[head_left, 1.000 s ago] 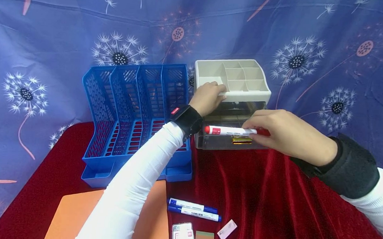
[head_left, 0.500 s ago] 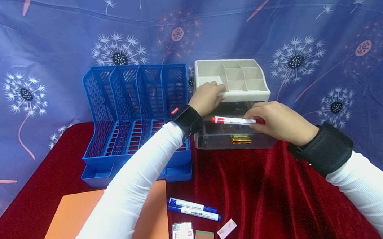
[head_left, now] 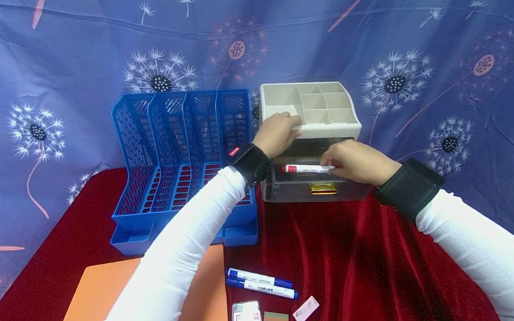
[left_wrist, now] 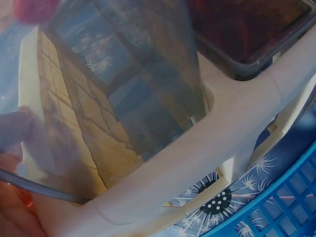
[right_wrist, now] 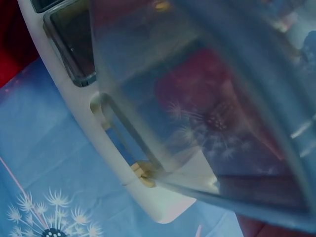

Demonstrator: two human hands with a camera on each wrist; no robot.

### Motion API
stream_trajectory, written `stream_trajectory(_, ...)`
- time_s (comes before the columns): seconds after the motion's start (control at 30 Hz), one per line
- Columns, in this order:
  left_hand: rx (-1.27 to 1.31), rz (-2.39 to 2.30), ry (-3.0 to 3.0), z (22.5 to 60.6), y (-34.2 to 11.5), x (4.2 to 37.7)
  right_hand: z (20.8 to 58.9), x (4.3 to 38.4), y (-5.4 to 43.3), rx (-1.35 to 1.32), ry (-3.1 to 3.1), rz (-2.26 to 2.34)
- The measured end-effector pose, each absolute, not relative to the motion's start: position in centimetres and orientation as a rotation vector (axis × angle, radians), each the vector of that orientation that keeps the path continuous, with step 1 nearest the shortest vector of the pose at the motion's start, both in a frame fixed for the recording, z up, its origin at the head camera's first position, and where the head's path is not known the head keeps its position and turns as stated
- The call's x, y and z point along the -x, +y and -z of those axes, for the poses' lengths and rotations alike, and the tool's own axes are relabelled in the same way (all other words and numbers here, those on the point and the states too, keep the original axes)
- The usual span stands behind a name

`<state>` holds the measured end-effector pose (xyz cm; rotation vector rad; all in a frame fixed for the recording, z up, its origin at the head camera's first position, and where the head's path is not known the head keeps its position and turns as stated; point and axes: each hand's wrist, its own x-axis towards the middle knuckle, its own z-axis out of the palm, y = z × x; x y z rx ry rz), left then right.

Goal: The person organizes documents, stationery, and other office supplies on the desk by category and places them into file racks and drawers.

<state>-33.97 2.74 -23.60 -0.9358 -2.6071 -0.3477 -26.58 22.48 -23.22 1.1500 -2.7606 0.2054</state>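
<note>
In the head view my right hand (head_left: 356,161) pinches a red-capped whiteboard marker (head_left: 307,169) by one end. The marker lies level over the pulled-out clear drawer (head_left: 281,191) of a cream desk organizer (head_left: 328,131). A gold handle (head_left: 324,188) shows on the drawer's front. My left hand (head_left: 278,134) grips the organizer's top front rim, fingers curled over into the large left compartment. Through the left wrist view, the tilted clear drawer wall (left_wrist: 133,64) fills much of the picture. The right wrist view shows the drawer (right_wrist: 197,123) and the organizer's cream side frame (right_wrist: 94,133).
To the left stands a blue four-slot file rack (head_left: 184,220). An orange folder (head_left: 207,284) lies in front. Two blue markers (head_left: 261,287), a clear boxed item (head_left: 247,319), a striped block (head_left: 276,320) and a pale pink eraser-like block (head_left: 306,310) rest on the red cloth (head_left: 343,262).
My right hand has moved left and inward with the red marker, from in front of the organizer to over the drawer. The left hand has kept its place on the rim.
</note>
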Motion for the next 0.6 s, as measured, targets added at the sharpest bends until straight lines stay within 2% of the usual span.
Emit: stream_trajectory(0.6,0.939,0.34,-2.601,23.8,2.6,34.1,23.9,27.9,22.1,-1.283,-2.878,-0.306)
